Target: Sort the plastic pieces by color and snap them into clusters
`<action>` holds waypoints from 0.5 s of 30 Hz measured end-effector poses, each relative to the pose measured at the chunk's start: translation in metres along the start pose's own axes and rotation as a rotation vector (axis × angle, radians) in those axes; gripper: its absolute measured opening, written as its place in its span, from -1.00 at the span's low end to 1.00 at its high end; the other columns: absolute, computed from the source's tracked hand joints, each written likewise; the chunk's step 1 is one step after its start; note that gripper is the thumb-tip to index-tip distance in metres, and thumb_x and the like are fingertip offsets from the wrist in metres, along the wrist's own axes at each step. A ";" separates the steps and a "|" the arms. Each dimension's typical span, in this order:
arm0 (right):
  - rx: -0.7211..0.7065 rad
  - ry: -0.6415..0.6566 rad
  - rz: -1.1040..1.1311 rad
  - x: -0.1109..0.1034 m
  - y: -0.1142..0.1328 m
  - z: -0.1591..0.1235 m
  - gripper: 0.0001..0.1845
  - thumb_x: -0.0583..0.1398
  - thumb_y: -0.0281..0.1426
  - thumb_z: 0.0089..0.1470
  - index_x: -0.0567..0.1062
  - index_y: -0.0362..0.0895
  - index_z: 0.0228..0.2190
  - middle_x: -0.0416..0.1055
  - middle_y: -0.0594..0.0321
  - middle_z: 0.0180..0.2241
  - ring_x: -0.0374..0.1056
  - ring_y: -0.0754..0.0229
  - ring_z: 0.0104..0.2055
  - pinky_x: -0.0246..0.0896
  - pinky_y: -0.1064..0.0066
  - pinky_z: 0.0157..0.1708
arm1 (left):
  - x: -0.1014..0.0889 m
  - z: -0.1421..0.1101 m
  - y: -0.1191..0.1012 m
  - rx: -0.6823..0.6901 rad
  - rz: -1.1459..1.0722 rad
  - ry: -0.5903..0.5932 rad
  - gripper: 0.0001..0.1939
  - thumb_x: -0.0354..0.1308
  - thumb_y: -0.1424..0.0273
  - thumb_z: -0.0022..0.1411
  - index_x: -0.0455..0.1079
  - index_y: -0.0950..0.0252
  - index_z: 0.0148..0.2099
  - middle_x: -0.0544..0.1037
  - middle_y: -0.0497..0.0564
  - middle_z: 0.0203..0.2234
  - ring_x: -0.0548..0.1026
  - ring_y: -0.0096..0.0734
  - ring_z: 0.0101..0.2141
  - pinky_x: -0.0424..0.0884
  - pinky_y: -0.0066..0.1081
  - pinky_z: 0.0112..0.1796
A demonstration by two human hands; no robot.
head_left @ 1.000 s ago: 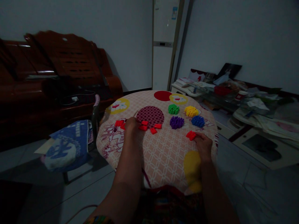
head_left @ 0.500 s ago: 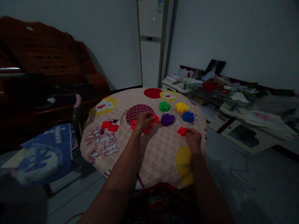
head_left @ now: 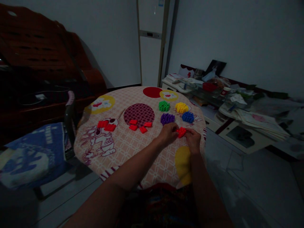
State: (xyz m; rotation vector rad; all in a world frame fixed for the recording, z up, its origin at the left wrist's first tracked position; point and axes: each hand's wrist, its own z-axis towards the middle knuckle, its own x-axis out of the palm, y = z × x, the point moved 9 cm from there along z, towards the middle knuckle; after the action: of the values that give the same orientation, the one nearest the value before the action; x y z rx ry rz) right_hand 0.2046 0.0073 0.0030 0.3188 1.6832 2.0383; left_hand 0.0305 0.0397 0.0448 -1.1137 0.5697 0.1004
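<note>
Near the right side of the round table, my left hand and my right hand meet at a small red studded building block cluster. Fingers of both hands are closed on it from either side; where its single pieces join is too small to tell. Just beyond my left hand sits a purple studded cluster. Further off lie green, yellow and blue clusters. Several loose red blocks rest on and beside the tablecloth's dark pink circle, and more red blocks lie at the left.
A patterned cloth covers the table. On the left stand a wooden bench and a chair draped with blue fabric. A low cabinet heaped with papers and bags is on the right. A tall white unit stands behind.
My left hand has moved right from the loose red blocks, bringing a red block to the one in my right hand. The view has shifted slightly.
</note>
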 end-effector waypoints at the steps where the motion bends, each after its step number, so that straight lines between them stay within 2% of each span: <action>1: -0.002 0.001 -0.005 0.000 0.001 0.000 -0.64 0.22 -0.36 -0.25 0.62 -0.19 -0.33 0.59 0.17 -0.41 0.47 0.13 -0.37 0.33 0.35 -0.33 | 0.002 0.000 -0.001 0.005 0.012 0.005 -0.90 0.16 0.52 -0.02 0.44 0.32 -0.36 0.49 -0.05 -0.48 0.38 -0.45 -0.43 0.24 -0.45 -0.42; 6: 0.001 0.003 -0.013 0.000 0.005 -0.002 -0.67 0.22 -0.35 -0.25 0.62 -0.18 -0.36 0.58 0.18 -0.44 0.45 0.14 -0.39 0.32 0.36 -0.36 | 0.008 0.000 -0.006 0.032 0.081 0.015 -0.89 0.18 0.52 -0.01 0.41 0.31 -0.34 0.47 -0.05 -0.48 0.36 -0.43 -0.43 0.23 -0.42 -0.41; 9: 0.018 -0.003 0.008 0.000 0.005 -0.002 -0.67 0.24 -0.34 -0.28 0.61 -0.19 -0.38 0.58 0.18 -0.45 0.44 0.13 -0.40 0.31 0.37 -0.39 | -0.004 0.002 -0.010 0.066 0.136 -0.024 -0.84 0.23 0.48 0.03 0.42 0.31 -0.27 0.49 -0.01 -0.39 0.39 -0.40 -0.36 0.29 -0.40 -0.34; 12: 0.038 -0.005 0.057 0.002 0.006 -0.004 -0.66 0.24 -0.33 -0.30 0.60 -0.20 -0.39 0.57 0.17 -0.45 0.44 0.13 -0.42 0.31 0.36 -0.40 | -0.039 0.004 -0.007 0.076 0.252 -0.106 -0.83 0.25 0.42 0.11 0.43 0.31 -0.20 0.52 0.05 -0.28 0.43 -0.34 -0.27 0.34 -0.37 -0.21; 15: 0.039 0.003 0.081 0.004 0.008 -0.006 -0.66 0.23 -0.33 -0.29 0.60 -0.20 -0.38 0.57 0.16 -0.46 0.45 0.14 -0.43 0.33 0.34 -0.38 | -0.097 -0.001 0.011 -0.068 0.422 -0.282 -0.86 0.17 0.40 0.22 0.45 0.30 -0.16 0.54 0.11 -0.21 0.47 -0.25 -0.19 0.35 -0.31 -0.12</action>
State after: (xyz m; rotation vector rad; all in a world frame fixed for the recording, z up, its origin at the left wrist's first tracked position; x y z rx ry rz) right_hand 0.1971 0.0034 0.0086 0.4036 1.7396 2.0672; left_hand -0.0566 0.0639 0.0819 -1.0093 0.5423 0.6362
